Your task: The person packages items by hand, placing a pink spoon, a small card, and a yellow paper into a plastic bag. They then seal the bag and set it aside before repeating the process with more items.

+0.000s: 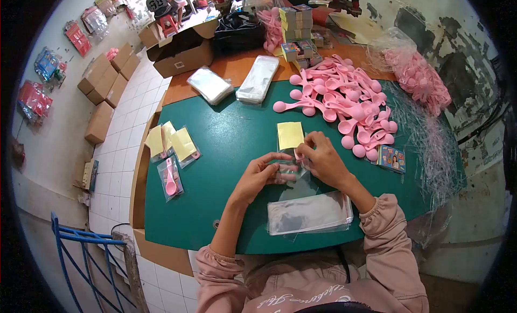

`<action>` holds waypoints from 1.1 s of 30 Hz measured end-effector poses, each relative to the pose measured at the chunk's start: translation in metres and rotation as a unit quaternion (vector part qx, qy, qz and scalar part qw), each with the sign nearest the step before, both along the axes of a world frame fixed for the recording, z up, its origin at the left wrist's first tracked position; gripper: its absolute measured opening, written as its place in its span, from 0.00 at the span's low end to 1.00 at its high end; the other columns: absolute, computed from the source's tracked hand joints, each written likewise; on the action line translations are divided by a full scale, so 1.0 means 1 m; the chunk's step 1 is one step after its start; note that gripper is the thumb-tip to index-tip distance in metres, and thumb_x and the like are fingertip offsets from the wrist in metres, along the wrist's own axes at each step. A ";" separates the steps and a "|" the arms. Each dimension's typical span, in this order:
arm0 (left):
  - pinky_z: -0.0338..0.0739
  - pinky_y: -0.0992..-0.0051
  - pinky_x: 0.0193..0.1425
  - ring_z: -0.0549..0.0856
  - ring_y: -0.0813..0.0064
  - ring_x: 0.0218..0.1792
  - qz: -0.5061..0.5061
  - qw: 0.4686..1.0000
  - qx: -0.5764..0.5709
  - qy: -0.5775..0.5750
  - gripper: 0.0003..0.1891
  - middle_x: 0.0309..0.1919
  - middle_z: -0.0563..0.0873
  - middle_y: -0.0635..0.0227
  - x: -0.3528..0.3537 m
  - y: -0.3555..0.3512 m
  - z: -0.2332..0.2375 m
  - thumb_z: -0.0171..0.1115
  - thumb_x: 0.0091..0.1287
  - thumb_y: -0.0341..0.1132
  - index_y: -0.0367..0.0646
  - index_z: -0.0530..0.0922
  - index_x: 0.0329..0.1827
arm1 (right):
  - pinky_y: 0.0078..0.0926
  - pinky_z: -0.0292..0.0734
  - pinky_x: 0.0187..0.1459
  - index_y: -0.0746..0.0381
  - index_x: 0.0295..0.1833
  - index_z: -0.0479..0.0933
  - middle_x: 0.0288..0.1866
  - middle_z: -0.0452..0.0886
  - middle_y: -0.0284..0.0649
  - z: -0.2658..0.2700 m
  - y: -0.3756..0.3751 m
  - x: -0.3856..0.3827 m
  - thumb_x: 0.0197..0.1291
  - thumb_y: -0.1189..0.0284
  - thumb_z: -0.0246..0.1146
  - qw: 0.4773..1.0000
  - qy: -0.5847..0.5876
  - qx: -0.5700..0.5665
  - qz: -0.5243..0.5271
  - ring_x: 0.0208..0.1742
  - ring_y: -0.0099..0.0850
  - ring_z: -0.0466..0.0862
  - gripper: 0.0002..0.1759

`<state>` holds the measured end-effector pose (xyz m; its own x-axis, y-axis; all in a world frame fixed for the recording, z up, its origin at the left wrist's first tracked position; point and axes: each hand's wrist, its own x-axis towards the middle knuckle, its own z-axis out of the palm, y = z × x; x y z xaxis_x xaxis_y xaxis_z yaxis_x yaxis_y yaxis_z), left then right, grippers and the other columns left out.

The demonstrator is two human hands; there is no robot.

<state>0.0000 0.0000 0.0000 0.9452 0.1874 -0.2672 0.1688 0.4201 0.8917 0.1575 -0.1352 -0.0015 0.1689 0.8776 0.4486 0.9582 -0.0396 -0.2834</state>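
Note:
A clear plastic bag (293, 175) is between my two hands, above the middle of the green table. A yellow card (291, 136) shows at its far end, with a bit of pink near my right fingertips. My left hand (260, 175) has its thumb and fingers around the bag's near left part; the film shines over the fingers. Fingers of my right hand (324, 159) are pinched at the bag beside the card, and what lies under the fingertips is partly hidden. Closer to my body lies a stack of clear bags (309, 213).
Pink measuring spoons (344, 97) are heaped at the right, beside printed cards (391, 158). Filled packets (171, 178) lie at the left. Further bag stacks (258, 78), a cardboard box (183, 54) and bundled cards (296, 30) stand behind. Loose plastic film (431, 151) hangs over the right edge.

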 end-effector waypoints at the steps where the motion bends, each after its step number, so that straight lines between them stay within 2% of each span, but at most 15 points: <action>1: 0.76 0.77 0.49 0.83 0.71 0.43 -0.001 0.999 0.033 0.009 0.19 0.47 0.80 0.59 -0.004 0.003 0.008 0.44 0.69 0.30 0.52 0.61 0.63 | 0.33 0.68 0.41 0.59 0.35 0.73 0.35 0.69 0.38 -0.001 -0.001 0.002 0.49 0.75 0.63 0.998 0.063 0.027 0.011 0.41 0.35 0.72 0.07; 2: 0.76 0.80 0.46 0.83 0.73 0.42 -0.001 0.998 0.064 0.018 0.16 0.46 0.81 0.61 -0.005 0.003 0.010 0.43 0.69 0.29 0.49 0.65 0.59 | 0.29 0.69 0.39 0.61 0.36 0.73 0.35 0.69 0.39 -0.002 -0.003 0.003 0.46 0.77 0.64 0.990 0.126 0.052 0.022 0.39 0.34 0.73 0.10; 3: 0.76 0.80 0.46 0.83 0.73 0.42 0.000 0.999 0.049 0.007 0.16 0.46 0.81 0.61 0.002 -0.003 0.004 0.43 0.69 0.29 0.49 0.65 0.59 | 0.29 0.69 0.39 0.61 0.36 0.73 0.35 0.69 0.39 0.003 -0.010 0.012 0.46 0.77 0.64 0.992 0.115 0.037 0.021 0.39 0.34 0.73 0.10; 5: 0.79 0.76 0.41 0.82 0.74 0.40 0.099 0.967 0.234 -0.008 0.15 0.46 0.80 0.60 0.004 -0.003 -0.005 0.47 0.66 0.25 0.46 0.67 0.55 | 0.24 0.69 0.34 0.62 0.35 0.73 0.32 0.69 0.38 0.007 -0.012 0.015 0.45 0.78 0.65 0.959 0.281 0.019 0.041 0.32 0.30 0.73 0.10; 6: 0.79 0.77 0.36 0.81 0.75 0.38 0.092 0.942 0.319 -0.038 0.11 0.43 0.79 0.64 0.009 -0.009 -0.008 0.52 0.62 0.22 0.41 0.70 0.48 | 0.24 0.69 0.34 0.62 0.35 0.73 0.32 0.69 0.38 0.005 -0.012 0.016 0.45 0.78 0.65 0.958 0.282 0.018 0.042 0.32 0.30 0.73 0.10; 7: 0.79 0.77 0.36 0.81 0.75 0.38 0.094 0.943 0.319 -0.035 0.11 0.43 0.79 0.64 0.011 -0.012 -0.012 0.52 0.62 0.22 0.41 0.70 0.48 | 0.23 0.69 0.33 0.62 0.35 0.74 0.32 0.69 0.37 0.002 -0.012 0.017 0.44 0.78 0.65 0.952 0.297 0.011 0.072 0.30 0.28 0.72 0.10; 10: 0.80 0.78 0.34 0.80 0.75 0.41 0.113 0.881 0.457 -0.043 0.11 0.38 0.77 0.68 0.014 -0.008 -0.014 0.61 0.55 0.22 0.39 0.73 0.40 | 0.22 0.69 0.32 0.62 0.34 0.74 0.31 0.69 0.35 0.007 -0.011 0.020 0.45 0.77 0.66 0.941 0.321 -0.005 0.106 0.29 0.25 0.72 0.10; 12: 0.80 0.78 0.34 0.80 0.75 0.40 0.108 0.888 0.445 -0.037 0.10 0.38 0.77 0.68 0.012 -0.007 -0.015 0.61 0.56 0.23 0.39 0.74 0.40 | 0.21 0.69 0.32 0.62 0.34 0.74 0.31 0.69 0.34 0.004 -0.012 0.022 0.46 0.76 0.66 0.937 0.333 -0.016 0.103 0.29 0.23 0.72 0.09; 14: 0.80 0.79 0.34 0.80 0.75 0.40 0.106 0.895 0.432 -0.032 0.09 0.38 0.76 0.68 0.012 -0.008 -0.012 0.62 0.56 0.24 0.39 0.75 0.39 | 0.21 0.69 0.32 0.62 0.34 0.73 0.31 0.69 0.33 -0.008 -0.010 0.025 0.49 0.74 0.65 0.899 0.429 -0.030 0.084 0.31 0.21 0.72 0.08; 18: 0.82 0.79 0.34 0.80 0.75 0.40 0.081 0.904 0.418 -0.031 0.08 0.37 0.76 0.68 0.012 -0.009 -0.007 0.62 0.58 0.31 0.38 0.76 0.38 | 0.19 0.70 0.33 0.62 0.34 0.73 0.31 0.71 0.31 -0.005 -0.010 0.023 0.54 0.71 0.63 0.884 0.456 -0.045 0.089 0.32 0.18 0.72 0.07; 20: 0.83 0.79 0.34 0.80 0.76 0.40 0.071 0.916 0.396 -0.013 0.08 0.37 0.75 0.68 0.012 -0.008 -0.010 0.62 0.59 0.32 0.38 0.76 0.38 | 0.17 0.71 0.34 0.63 0.36 0.72 0.31 0.74 0.31 -0.001 -0.010 0.020 0.59 0.70 0.60 0.770 0.622 -0.103 0.100 0.32 0.18 0.73 0.08; 23: 0.83 0.79 0.34 0.80 0.76 0.40 0.086 0.909 0.408 -0.008 0.09 0.36 0.75 0.67 0.013 -0.012 -0.010 0.61 0.60 0.33 0.37 0.77 0.38 | 0.17 0.73 0.36 0.64 0.37 0.71 0.31 0.76 0.33 -0.006 -0.006 0.016 0.61 0.69 0.58 0.754 0.646 -0.079 0.089 0.33 0.18 0.76 0.09; 27: 0.83 0.79 0.35 0.80 0.76 0.40 0.146 0.942 0.302 0.000 0.09 0.37 0.75 0.66 0.013 -0.013 -0.016 0.62 0.60 0.33 0.36 0.77 0.38 | 0.17 0.75 0.33 0.66 0.36 0.70 0.31 0.77 0.36 -0.010 -0.002 0.011 0.61 0.68 0.58 0.755 0.651 -0.054 0.059 0.30 0.20 0.78 0.10; 29: 0.83 0.79 0.36 0.80 0.76 0.41 0.163 0.948 0.272 0.003 0.09 0.38 0.75 0.65 0.013 -0.013 -0.018 0.62 0.60 0.32 0.35 0.77 0.38 | 0.16 0.75 0.27 0.67 0.35 0.70 0.27 0.77 0.36 -0.010 0.000 0.008 0.60 0.71 0.59 0.778 0.627 -0.036 0.015 0.25 0.20 0.78 0.09; 33: 0.83 0.79 0.36 0.80 0.77 0.39 0.181 0.941 0.279 0.068 0.08 0.38 0.77 0.65 0.015 -0.011 -0.025 0.61 0.60 0.30 0.34 0.76 0.38 | 0.16 0.74 0.23 0.67 0.34 0.69 0.24 0.77 0.35 -0.011 0.004 0.003 0.58 0.73 0.60 0.804 0.593 -0.026 -0.021 0.22 0.20 0.78 0.08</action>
